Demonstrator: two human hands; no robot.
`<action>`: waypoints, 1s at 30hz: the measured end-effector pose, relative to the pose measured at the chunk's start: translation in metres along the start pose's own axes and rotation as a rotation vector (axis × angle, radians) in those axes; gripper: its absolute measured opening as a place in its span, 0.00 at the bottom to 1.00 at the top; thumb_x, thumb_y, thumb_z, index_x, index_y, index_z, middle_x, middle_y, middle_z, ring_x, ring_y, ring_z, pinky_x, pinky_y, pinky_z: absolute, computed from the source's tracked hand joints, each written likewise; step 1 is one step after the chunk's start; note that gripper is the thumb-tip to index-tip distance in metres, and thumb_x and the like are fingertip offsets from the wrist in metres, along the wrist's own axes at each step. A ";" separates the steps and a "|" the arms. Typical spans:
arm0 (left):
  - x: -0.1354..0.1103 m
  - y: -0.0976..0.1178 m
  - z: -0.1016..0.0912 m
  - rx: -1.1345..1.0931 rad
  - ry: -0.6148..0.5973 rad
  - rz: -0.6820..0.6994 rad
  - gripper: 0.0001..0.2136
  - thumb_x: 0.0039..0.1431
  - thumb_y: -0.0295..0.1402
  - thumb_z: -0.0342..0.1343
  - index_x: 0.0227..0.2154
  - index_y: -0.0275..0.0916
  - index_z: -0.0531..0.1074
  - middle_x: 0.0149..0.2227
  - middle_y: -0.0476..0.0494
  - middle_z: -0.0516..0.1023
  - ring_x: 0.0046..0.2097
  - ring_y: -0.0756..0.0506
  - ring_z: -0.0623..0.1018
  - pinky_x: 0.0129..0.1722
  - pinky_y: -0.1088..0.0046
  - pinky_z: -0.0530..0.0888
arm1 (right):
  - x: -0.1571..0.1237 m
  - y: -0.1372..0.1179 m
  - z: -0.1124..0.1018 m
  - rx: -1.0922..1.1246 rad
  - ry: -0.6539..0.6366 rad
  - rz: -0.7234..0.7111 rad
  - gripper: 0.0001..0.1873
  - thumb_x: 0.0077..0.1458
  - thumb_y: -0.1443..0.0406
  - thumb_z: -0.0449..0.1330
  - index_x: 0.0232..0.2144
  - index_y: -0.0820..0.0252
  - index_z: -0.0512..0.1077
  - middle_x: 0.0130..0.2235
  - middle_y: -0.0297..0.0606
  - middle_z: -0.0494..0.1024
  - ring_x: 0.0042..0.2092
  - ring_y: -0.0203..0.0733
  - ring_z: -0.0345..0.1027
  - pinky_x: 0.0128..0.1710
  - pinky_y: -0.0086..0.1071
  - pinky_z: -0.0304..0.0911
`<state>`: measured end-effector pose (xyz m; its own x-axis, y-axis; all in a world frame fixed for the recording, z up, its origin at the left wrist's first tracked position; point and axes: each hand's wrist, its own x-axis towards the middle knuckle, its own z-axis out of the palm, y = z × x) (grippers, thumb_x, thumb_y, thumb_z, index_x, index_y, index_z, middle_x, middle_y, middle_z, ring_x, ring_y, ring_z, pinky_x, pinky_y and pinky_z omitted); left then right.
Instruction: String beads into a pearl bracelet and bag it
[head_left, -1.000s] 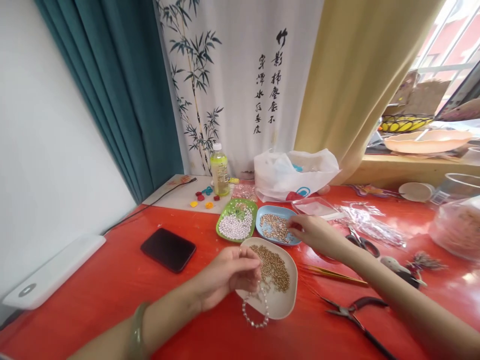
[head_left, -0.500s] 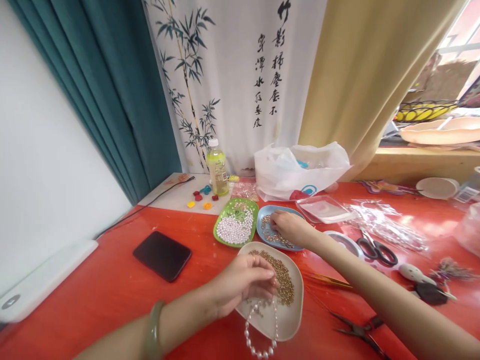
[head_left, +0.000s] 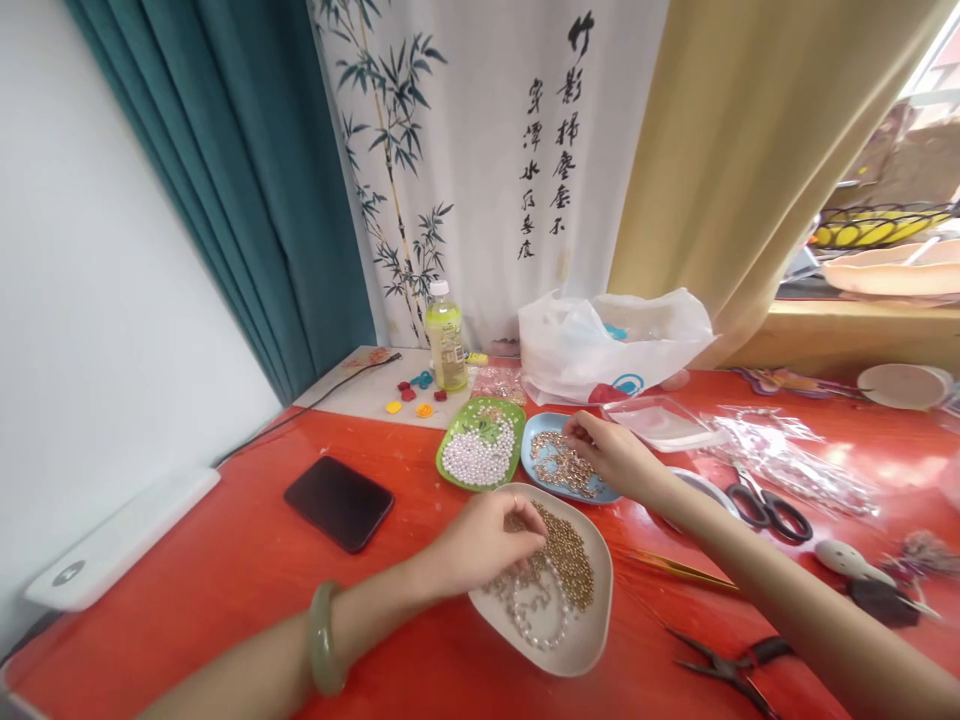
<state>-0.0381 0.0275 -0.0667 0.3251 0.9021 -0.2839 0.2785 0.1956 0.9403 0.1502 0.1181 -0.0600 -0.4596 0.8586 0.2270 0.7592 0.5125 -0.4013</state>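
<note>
My left hand [head_left: 495, 545], with a jade-coloured bangle [head_left: 324, 640] on its wrist, is closed in a pinch on a pearl bead strand [head_left: 541, 643]. The strand hangs in a loop over the off-white tray [head_left: 598, 640], which holds small gold beads [head_left: 568, 555] and some paler bits. My right hand [head_left: 611, 452] is over the right side of the blue tray [head_left: 538, 424]. Its fingers are pinched together, and whatever is between them is too small to make out. Gold-coloured ring-like pieces [head_left: 559, 462] lie in that blue tray.
A green tray [head_left: 442, 468] of white pearls stands left of the blue one. Scissors [head_left: 772, 505], tweezers [head_left: 686, 572] and pliers [head_left: 724, 665] lie to the right. A phone [head_left: 339, 503] rests at left. Behind are a bottle [head_left: 447, 345] and a white plastic bag [head_left: 577, 350].
My right hand has risen a little from among the gold pieces toward the blue tray's right side. The pearl strand has swung from the off-white tray's front edge to over its inside.
</note>
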 end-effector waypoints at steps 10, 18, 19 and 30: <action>0.060 0.006 -0.075 0.577 0.387 0.198 0.05 0.48 0.27 0.52 0.27 0.36 0.72 0.25 0.46 0.75 0.26 0.50 0.74 0.27 0.76 0.69 | -0.015 -0.001 0.002 0.437 -0.015 0.185 0.07 0.48 0.62 0.52 0.27 0.60 0.67 0.23 0.34 0.73 0.27 0.38 0.67 0.27 0.30 0.61; 0.112 0.012 -0.097 0.837 0.483 0.261 0.10 0.48 0.21 0.51 0.29 0.38 0.75 0.34 0.44 0.77 0.40 0.46 0.74 0.43 0.72 0.67 | -0.022 -0.004 -0.002 0.495 0.008 0.190 0.10 0.46 0.59 0.56 0.25 0.60 0.69 0.24 0.33 0.71 0.27 0.37 0.64 0.26 0.30 0.59; 0.116 0.013 -0.096 0.860 0.463 0.266 0.11 0.48 0.21 0.50 0.30 0.38 0.75 0.35 0.44 0.77 0.39 0.46 0.74 0.43 0.73 0.67 | -0.023 -0.004 -0.002 0.538 -0.004 0.200 0.11 0.46 0.58 0.55 0.25 0.60 0.69 0.23 0.32 0.70 0.26 0.36 0.63 0.25 0.29 0.59; 0.143 0.013 -0.087 1.001 0.453 0.180 0.09 0.48 0.24 0.52 0.32 0.35 0.74 0.36 0.38 0.76 0.41 0.44 0.73 0.41 0.71 0.67 | -0.041 -0.016 -0.011 0.692 0.033 0.302 0.15 0.40 0.54 0.59 0.23 0.60 0.70 0.24 0.35 0.73 0.26 0.37 0.64 0.27 0.30 0.59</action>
<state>-0.0670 0.1921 -0.0790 0.1311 0.9830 0.1284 0.9303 -0.1668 0.3267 0.1616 0.0746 -0.0533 -0.2556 0.9659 0.0407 0.3820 0.1396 -0.9136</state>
